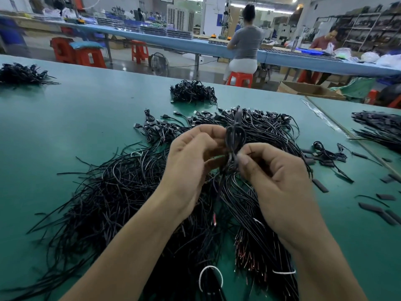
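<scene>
We pinch one looped thin black cable point(235, 137) between left hand point(191, 161) and right hand point(275, 177), probably mid-coil; below the grip, the big loose black wire heap point(121, 192) remains.

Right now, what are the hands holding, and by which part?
One black cable, folded into a loop, above the cable pile. The left hand and right hand pinch it from either side just below the loop.

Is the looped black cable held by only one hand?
No, both the left hand and the right hand pinch the looped black cable between them.
</scene>
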The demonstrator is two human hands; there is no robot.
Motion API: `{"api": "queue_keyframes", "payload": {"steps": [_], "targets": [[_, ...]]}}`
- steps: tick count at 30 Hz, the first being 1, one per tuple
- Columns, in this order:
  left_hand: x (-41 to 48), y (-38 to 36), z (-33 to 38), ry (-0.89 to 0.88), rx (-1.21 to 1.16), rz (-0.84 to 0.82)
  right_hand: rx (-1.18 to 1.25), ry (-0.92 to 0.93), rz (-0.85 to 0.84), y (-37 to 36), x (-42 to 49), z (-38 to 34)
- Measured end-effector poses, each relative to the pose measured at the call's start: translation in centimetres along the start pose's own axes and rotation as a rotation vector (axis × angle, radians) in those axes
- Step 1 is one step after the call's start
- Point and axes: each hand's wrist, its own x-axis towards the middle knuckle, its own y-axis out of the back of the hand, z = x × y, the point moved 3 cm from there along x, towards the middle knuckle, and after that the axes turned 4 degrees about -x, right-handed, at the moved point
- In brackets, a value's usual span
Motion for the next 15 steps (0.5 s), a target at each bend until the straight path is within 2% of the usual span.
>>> {"api": "queue_keyframes", "payload": {"steps": [2,4,9,12,15], "targets": [[0.0,-0.2,0.4,-0.001,-0.113,-0.043,-0.006,-0.030,0.002,-0.3,0.1,0.4],[-0.1,-0.3,0.7,-0.045,-0.123,-0.078,-0.002,-0.063,0.015,-0.3,0.1,0.9],[-0.4,-0.5,0.3,-0.166,0.126,-0.139,-0.074,-0.081,0.109,0.5,0.2,1.5],[-0.3,-0.6,-0.4,-0.269,0.447,-0.092,-0.122,-0.040,0.216,1.3,0.2,1.1],[-0.2,-0.7,-1.0,-0.203,0.535,-0.053,-0.160,0.009,0.259,1.5,0.1,0.4]]}}
